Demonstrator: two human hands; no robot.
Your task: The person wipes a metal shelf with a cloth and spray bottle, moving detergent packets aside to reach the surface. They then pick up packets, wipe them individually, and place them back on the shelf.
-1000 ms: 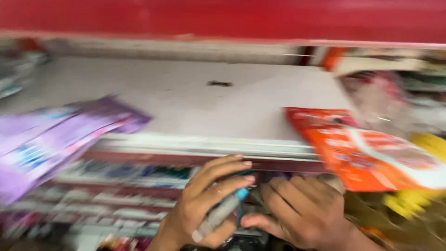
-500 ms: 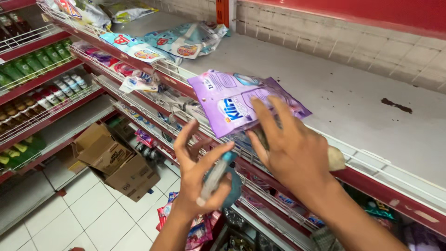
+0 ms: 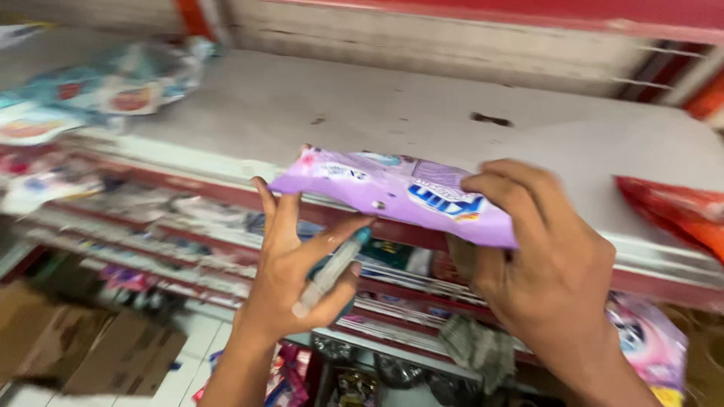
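Purple pack held level over a shop shelf

Overhead, a red band tops a grey, scuffed shelf [image 3: 362, 105] that is mostly bare, with blurred blue-and-white packs [image 3: 113, 83] at its far left and an orange pack [image 3: 671, 207] at its right edge. Lower shelves of small goods run beneath, and cardboard boxes [image 3: 83, 347] sit on the tiled floor at lower left. A purple pack [image 3: 392, 192] hangs just above the shelf's front lip, its long axis running left to right, tilted slightly down toward the right, printed face up. The right hand [image 3: 543, 264] has its grip clamped on the pack's right end. The left hand [image 3: 290, 271] touches the left end with raised fingertips while its grip is closed around a pen [image 3: 332, 267], tip pointing up toward the pack
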